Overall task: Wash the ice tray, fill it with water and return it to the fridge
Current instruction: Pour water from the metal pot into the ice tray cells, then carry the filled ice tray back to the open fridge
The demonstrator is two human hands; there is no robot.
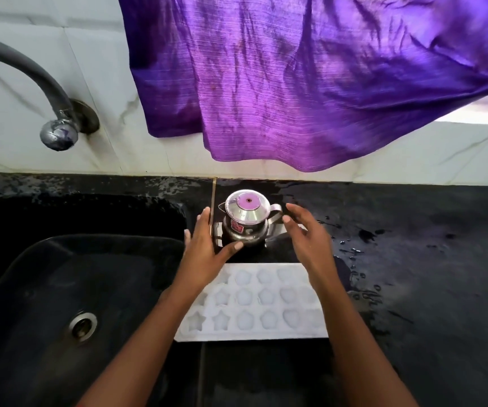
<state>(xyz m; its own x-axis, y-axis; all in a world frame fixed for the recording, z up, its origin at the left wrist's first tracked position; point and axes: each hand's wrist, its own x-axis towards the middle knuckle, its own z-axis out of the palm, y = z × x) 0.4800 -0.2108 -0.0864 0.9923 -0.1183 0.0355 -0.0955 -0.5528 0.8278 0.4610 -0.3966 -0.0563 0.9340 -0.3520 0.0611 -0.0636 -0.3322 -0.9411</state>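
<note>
A white rectangular silicone ice tray [254,304] with star- and flower-shaped cavities lies flat on the wet black stone bench [427,259], just right of the black sink basin [46,289] with its round metal drain [82,324]. Behind the tray, near the wall, stands a small shiny steel jug [247,220] with a domed lid and a side handle. Both hands are spread open and hold nothing: the left hand [207,245] reaches over the tray's far left corner, its thumb tip at the jug's base, while the right hand [304,233] hovers just right of the jug's handle, fingers loosely curved. A dark curved tap [31,83] juts from the white marble-pattern wall [96,69] at left, and a shiny purple cloth [310,77] hangs above the bench.
</note>
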